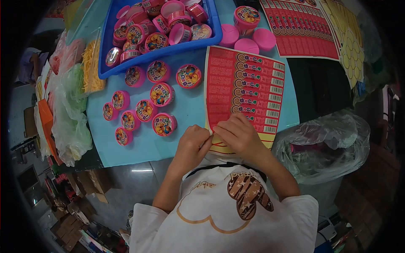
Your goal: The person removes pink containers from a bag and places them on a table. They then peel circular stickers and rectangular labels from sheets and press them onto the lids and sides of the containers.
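A sheet of red stickers (223, 80) with barcodes and swirl prints lies on the table before me. Both hands meet at its lower left corner. My left hand (194, 143) is closed in a pinch at that edge, a small whitish bit showing at its fingertips. Right beside it, my right hand (238, 134) is closed with thumb and forefinger on the corner of the sheet, covering part of the lowest strips. Under the sheet's near end shows yellow backing (265, 140). Left of the sheet stand several pink round tubs (164, 124) with picture lids.
A blue crate (158, 52) heaped with pink tubs stands at the back. Beyond the sheet are pink containers (230, 34) and more sticker sheets (301, 36). A clear plastic bag (325, 147) hangs at the right edge; plastic bags (69, 114) lie at left.
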`<state>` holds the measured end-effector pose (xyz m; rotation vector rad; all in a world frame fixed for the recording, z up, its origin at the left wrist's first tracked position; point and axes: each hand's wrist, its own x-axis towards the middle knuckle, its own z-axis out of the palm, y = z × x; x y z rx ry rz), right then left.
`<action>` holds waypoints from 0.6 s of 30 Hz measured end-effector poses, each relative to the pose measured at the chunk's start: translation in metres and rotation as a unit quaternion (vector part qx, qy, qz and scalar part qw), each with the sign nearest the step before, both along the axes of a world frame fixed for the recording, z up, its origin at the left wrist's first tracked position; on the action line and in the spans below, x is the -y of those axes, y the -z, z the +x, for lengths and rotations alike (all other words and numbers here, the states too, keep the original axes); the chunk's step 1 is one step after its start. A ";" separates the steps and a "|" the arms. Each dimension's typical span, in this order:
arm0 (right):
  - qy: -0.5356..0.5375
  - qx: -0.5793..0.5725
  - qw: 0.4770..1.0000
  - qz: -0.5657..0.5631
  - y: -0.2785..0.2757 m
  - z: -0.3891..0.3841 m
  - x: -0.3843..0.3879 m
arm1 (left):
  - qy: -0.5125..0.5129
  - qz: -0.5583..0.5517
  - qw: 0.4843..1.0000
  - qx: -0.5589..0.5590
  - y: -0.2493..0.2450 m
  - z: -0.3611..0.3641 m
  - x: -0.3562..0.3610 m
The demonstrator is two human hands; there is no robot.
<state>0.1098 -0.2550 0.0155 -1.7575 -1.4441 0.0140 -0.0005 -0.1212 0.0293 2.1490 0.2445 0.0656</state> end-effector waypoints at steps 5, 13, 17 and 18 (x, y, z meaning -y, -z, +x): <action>0.022 0.029 0.999 0.007 0.000 -0.002 -0.003 | 0.004 0.022 0.999 0.027 0.000 0.002 0.002; 0.007 0.035 0.999 0.009 -0.005 0.001 0.000 | -0.013 0.004 1.000 0.007 -0.001 0.001 0.003; 0.016 0.013 1.000 0.010 -0.001 0.002 -0.004 | -0.006 0.003 1.000 0.017 -0.002 0.003 0.002; 0.032 -0.054 0.998 0.023 0.000 0.002 -0.004 | -0.008 0.004 1.000 0.017 -0.003 0.003 0.002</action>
